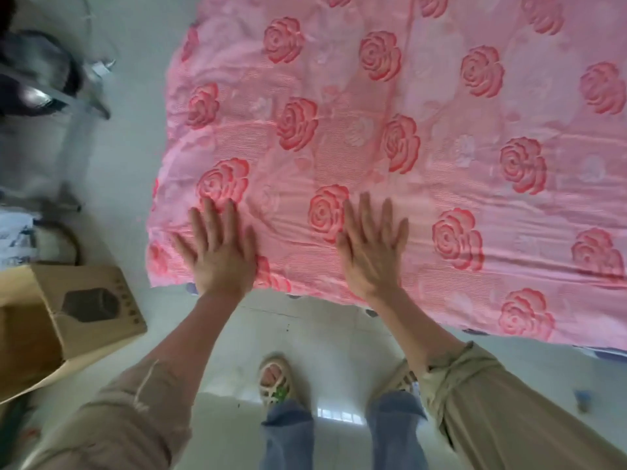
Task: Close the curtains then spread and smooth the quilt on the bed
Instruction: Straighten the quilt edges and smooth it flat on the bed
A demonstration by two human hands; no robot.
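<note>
Quilt (390, 130) already spread over bed, few creases left near edge; left hand (219, 252) and right hand (371, 252) laid flat, fingers straight, nothing gripped; curtains not seen

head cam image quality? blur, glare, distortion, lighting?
Head view: soft overall. Left margin motion-smeared, cardboard box and dark clutter above it streaked. The left hand and right hand, flat on the quilt, slightly blurred. Wide-angle lens bows the quilt's edges. Bright reflection glares off the glossy floor. Light is flat, no hard shadows.
</note>
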